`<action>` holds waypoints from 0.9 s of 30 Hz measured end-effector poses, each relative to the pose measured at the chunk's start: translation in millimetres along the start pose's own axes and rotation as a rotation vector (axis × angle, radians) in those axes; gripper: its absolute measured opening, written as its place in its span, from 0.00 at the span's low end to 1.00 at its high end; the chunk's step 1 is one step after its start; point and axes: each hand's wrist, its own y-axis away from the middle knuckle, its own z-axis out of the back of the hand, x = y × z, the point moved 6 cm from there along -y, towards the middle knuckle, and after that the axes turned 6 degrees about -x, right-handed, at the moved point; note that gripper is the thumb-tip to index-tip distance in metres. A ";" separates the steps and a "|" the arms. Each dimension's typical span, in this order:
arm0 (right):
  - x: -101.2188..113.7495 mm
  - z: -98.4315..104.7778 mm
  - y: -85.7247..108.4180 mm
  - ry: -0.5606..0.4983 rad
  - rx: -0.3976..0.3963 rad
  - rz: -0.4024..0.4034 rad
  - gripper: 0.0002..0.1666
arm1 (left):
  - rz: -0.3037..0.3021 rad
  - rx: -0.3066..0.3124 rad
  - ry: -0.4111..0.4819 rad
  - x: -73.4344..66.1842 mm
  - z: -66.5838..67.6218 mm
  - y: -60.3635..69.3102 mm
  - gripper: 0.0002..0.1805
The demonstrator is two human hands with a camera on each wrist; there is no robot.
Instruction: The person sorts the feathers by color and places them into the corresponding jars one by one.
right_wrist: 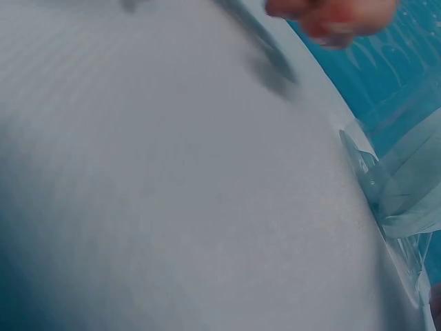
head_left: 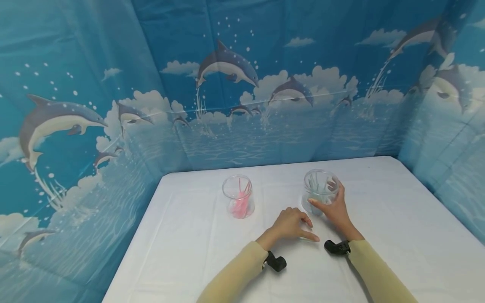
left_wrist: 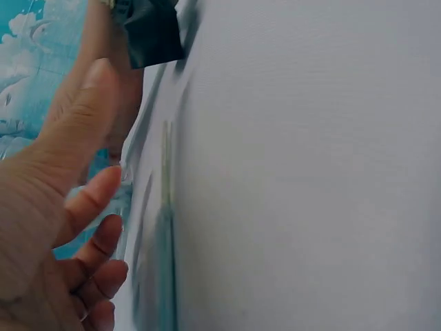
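Note:
On the right of the white table stands a clear jar (head_left: 311,206) with pale green slender sticks or handles in it. My right hand (head_left: 335,210) grips this jar, thumb at the near side and fingers round the far side. Just in front of it, my left hand (head_left: 293,224) hovers low with loosely bent fingers and thumb apart, holding nothing. Below that hand, a thin teal piece (left_wrist: 166,262) lies on the cloth; its narrow end looks split, and its exact kind is unclear. In the right wrist view the jar (right_wrist: 413,183) shows at the right edge.
A second clear jar (head_left: 230,206) with pink slender pieces (head_left: 241,206) stands to the left. White cloth covers the table (head_left: 182,252). A blue dolphin-print curtain (head_left: 242,139) hangs behind and at both sides. Each wrist wears a black camera (head_left: 276,261).

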 end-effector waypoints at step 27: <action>-0.9 -0.7 0.6 0.008 0.004 -0.010 0.65 | -0.034 -0.083 0.278 4.9 13.1 -3.7 0.11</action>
